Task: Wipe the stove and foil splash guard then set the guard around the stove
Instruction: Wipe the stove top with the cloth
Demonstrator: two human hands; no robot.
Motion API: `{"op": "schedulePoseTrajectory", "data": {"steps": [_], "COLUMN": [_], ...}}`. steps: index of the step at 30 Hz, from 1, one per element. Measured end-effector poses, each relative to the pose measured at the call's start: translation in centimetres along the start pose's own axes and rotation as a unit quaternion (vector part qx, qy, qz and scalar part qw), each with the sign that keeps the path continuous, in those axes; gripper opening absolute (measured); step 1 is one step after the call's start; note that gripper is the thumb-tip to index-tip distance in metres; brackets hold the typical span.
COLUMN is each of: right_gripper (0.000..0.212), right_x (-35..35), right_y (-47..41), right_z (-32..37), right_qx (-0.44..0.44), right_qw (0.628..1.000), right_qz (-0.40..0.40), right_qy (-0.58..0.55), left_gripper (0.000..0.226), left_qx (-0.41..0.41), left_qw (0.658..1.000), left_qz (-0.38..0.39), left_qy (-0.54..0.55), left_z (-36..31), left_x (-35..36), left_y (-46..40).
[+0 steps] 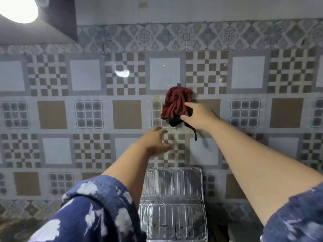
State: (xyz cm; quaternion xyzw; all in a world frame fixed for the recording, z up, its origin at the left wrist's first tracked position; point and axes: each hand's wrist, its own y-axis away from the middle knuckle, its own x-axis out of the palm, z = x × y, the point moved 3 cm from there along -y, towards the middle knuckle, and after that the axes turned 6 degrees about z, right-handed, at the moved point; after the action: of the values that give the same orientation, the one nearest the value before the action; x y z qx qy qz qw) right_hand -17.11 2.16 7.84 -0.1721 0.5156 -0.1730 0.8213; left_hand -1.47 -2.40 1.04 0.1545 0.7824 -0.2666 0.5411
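A dark red cloth [176,103] with a black edge and a dangling black string hangs bunched from a small hook [178,84] on the tiled wall. My right hand [197,116] is on the cloth's lower right side, thumb and fingers closing on the fabric. My left hand [155,142] is raised below and left of the cloth with fingers apart, holding nothing. The ribbed foil splash guard [173,199] stands folded against the wall at the bottom centre. The stove is out of view.
A patterned tile wall [87,116] fills the view. A range hood with a bright round light [19,9] juts out at the top left. A dark counter edge [15,220] shows at the bottom left.
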Motion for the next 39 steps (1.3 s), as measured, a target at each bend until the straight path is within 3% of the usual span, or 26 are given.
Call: {"op": "schedulePoseTrajectory", "data": {"steps": [4, 8, 17, 22, 26, 29, 32, 39], "right_gripper": [0.080, 0.085, 0.061, 0.050, 0.050, 0.051, 0.048, 0.043], "right_x": [0.6, 2.0, 2.6, -0.5, -2.1, -1.6, -0.7, 0.0], "right_y": [-3.5, -6.7, -8.9, -8.1, -5.9, -2.8, 1.6, 13.1], "right_z": [0.7, 0.2, -0.4, 1.2, 2.0, 1.7, 1.0, -0.9], "right_qx": [-0.014, -0.007, -0.022, -0.046, -0.075, -0.069, -0.062, 0.010], "right_qw": [0.998, 0.994, 0.970, 0.957, 0.962, 0.974, 0.985, 0.996], "right_qz": [-0.025, -0.084, -0.227, -0.269, -0.246, -0.204, -0.148, -0.044], "right_qy": [-0.058, -0.068, -0.083, -0.101, -0.096, -0.071, -0.067, -0.082], "left_gripper": [0.081, 0.086, 0.085, 0.084, 0.070, 0.062, 0.059, 0.055], "left_qx": [-0.012, -0.032, -0.028, -0.015, 0.006, 0.038, 0.081, 0.037], "left_qw": [0.999, 0.992, 0.990, 0.997, 0.981, 0.950, 0.932, 0.922], "left_qz": [-0.030, -0.050, -0.049, -0.065, -0.177, -0.246, -0.233, -0.177], "left_qy": [-0.041, -0.109, -0.132, -0.044, 0.077, 0.189, 0.266, 0.342], "left_z": [0.5, 0.7, 1.5, 0.8, -1.9, -3.7, -5.4, -8.9], "left_x": [1.4, 2.5, 3.1, 1.6, -1.6, -2.7, -1.8, 3.6], "left_y": [-2.9, -5.0, -5.7, -5.7, -3.8, -1.4, 1.7, 10.3]}}
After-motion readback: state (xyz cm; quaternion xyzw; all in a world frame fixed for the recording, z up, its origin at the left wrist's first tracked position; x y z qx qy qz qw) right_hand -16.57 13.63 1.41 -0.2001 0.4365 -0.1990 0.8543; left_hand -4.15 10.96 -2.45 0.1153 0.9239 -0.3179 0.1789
